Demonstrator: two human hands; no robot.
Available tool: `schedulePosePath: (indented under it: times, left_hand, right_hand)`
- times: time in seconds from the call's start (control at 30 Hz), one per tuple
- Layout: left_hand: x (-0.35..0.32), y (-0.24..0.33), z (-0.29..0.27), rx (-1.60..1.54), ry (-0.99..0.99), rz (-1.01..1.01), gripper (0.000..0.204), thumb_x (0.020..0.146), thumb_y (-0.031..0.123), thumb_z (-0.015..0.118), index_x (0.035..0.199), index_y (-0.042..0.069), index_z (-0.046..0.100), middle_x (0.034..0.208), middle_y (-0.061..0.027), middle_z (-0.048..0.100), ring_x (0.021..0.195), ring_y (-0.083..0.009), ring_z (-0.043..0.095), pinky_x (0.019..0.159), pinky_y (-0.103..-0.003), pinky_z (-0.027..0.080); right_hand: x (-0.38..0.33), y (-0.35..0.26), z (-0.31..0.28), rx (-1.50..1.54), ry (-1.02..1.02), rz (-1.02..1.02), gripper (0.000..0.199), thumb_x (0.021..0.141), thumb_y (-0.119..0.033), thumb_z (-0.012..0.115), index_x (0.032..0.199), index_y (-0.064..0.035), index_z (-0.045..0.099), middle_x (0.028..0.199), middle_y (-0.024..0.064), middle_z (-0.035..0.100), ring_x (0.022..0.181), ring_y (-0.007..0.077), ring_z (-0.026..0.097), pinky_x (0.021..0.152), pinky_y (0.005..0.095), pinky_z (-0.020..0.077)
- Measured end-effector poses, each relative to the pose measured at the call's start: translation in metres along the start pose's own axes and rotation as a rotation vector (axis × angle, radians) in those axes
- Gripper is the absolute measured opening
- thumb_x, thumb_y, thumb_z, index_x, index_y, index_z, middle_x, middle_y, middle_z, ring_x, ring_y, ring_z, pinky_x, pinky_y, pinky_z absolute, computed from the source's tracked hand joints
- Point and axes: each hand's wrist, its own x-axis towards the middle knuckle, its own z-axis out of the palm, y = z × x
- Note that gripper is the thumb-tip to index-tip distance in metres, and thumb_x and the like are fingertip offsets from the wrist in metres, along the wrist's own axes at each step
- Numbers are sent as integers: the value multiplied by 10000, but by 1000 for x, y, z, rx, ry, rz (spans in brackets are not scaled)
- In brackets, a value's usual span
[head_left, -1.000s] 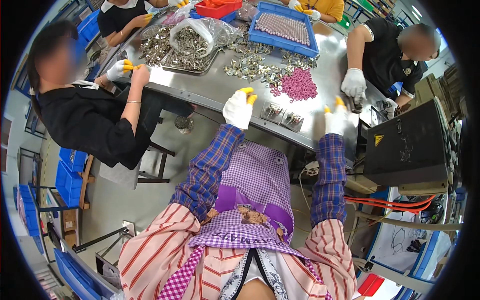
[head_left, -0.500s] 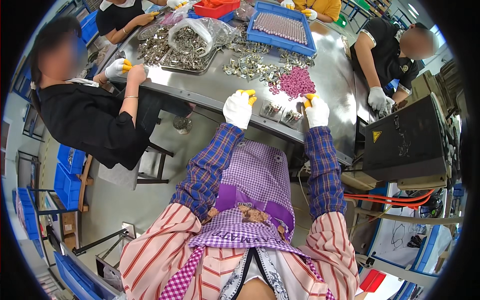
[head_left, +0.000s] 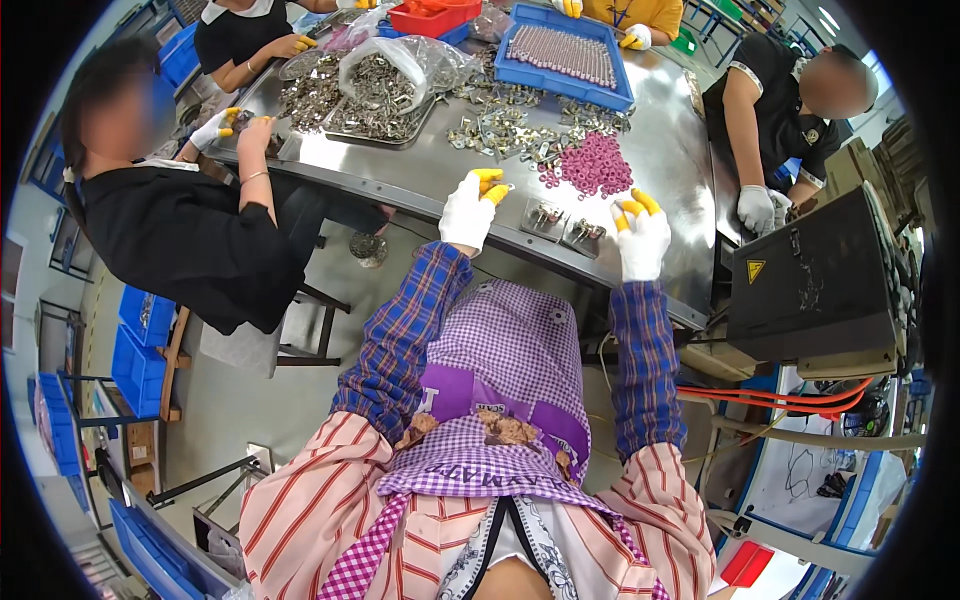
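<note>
My left hand [head_left: 467, 212], in a white glove with yellow fingertips, is over the table's front edge. Its fingers pinch together; a tiny pale bit shows at their tips, too small to name. To the right, my right hand [head_left: 641, 238], gloved alike, is curled just in front of a pile of pink rings [head_left: 594, 165]. Whatever is between its thumb and fingers is too small to make out. Between my hands, two small clear trays holding metal parts, a left tray [head_left: 543, 217] and a right tray [head_left: 583, 236], lie at the edge. Loose metal brackets [head_left: 490, 135] spread behind them.
A blue tray [head_left: 622, 98] of pinkish rods in rows stands far back. Left of it, a plastic bag [head_left: 425, 72] of metal parts sits on a metal tray. Co-workers sit around the steel table [head_left: 455, 165]. A dark machine box [head_left: 800, 285] stands at right.
My left hand has shifted slightly left and nearer to me. My right hand has moved right and a little back from the table. The co-worker at left has moved their hands.
</note>
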Motion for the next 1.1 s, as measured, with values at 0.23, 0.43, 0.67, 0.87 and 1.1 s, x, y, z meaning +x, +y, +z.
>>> schedulePosePath:
  times: [0.23,0.43,0.67,0.87,1.1]
  left_hand:
    - [-8,41,22,3,-129,91,234,812,128,635,1045,105,641,912,-49,689,782,-185,635,711,-289,481]
    - [-14,66,46,356,-207,216,190,782,268,641,907,130,680,881,-40,687,754,-233,635,681,-323,488]
    - [-20,63,75,856,-152,608,160,746,268,636,795,121,677,811,-51,654,696,-232,604,678,-342,459]
    - [-15,57,81,1037,-131,785,181,746,304,620,804,136,653,791,-53,629,691,-229,584,687,-351,435]
    - [-10,43,78,927,-124,878,202,758,337,606,826,148,625,785,-45,611,706,-222,590,690,-347,435]
  right_hand:
    - [3,-67,-36,178,-428,233,180,752,-87,696,921,-27,679,845,67,634,759,186,593,707,253,481]
    - [-6,-21,-30,373,-523,205,171,768,-55,686,931,-9,660,886,63,610,746,144,569,685,244,474]
    - [-7,-55,-27,180,-476,340,277,751,-77,711,1013,-9,652,922,98,620,764,183,589,699,263,493]
    - [-21,-44,-24,99,-342,32,350,726,-118,737,1057,-39,654,982,100,635,781,212,610,740,279,494]
    - [-33,-62,-32,-177,-216,-253,409,655,-132,776,1049,-88,673,964,65,656,749,205,589,707,306,488]
